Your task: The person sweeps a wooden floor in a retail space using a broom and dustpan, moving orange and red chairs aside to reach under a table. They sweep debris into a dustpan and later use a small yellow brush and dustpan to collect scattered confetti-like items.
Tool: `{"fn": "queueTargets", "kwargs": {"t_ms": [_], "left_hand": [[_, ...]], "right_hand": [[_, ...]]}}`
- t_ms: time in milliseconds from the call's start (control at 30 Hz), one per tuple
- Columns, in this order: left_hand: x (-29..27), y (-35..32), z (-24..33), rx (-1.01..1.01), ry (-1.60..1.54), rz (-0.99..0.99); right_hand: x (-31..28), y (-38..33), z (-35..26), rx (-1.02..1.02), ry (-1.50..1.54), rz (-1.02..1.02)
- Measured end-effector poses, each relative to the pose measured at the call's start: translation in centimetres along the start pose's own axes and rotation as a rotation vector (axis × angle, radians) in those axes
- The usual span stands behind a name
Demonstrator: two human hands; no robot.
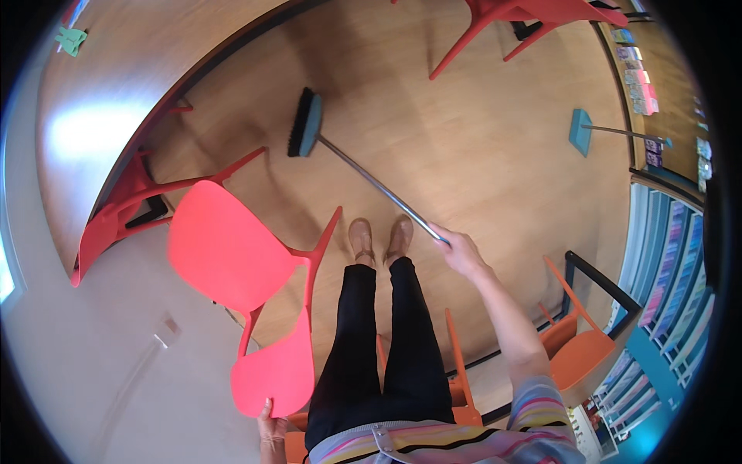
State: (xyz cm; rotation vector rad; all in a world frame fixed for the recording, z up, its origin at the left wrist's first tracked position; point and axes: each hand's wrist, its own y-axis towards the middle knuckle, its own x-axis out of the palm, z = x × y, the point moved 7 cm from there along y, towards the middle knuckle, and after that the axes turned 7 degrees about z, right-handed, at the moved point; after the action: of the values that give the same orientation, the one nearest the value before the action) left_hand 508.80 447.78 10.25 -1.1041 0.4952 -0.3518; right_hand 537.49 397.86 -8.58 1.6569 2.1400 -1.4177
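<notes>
Looking down on a wooden floor (495, 155), the right hand (462, 254), just right of centre, is wrapped around the near end of a broom (379, 186). The broom's long axis runs from that hand, the nearer one, toward ten o'clock, ending in a blue head with black bristles (298, 124). At seven o'clock, the left hand (270, 427) pinches the near edge of a red chair (247, 259), thumb on top, fingers hidden; the chair stretches from it toward eleven. A blue dustpan (580, 133) is at two o'clock, a wooden bench (147, 85) at ten
</notes>
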Motion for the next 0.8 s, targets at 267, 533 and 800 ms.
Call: {"fn": "queueTargets", "kwargs": {"t_ms": [267,533,800], "left_hand": [[3.5,1.6,6.6,0.224,-0.159,-0.129],[12.7,-2.8,7.8,0.282,-0.176,-0.239],[22.5,-4.5,12.4,0.29,-0.221,-0.452]], "right_hand": [[-9.1,-18.8,13.2,0.261,-0.089,0.209],[-8.3,-24.1,13.6,0.47,0.167,0.389],[-10.9,-7.1,14.6,0.509,0.459,0.332]]}}
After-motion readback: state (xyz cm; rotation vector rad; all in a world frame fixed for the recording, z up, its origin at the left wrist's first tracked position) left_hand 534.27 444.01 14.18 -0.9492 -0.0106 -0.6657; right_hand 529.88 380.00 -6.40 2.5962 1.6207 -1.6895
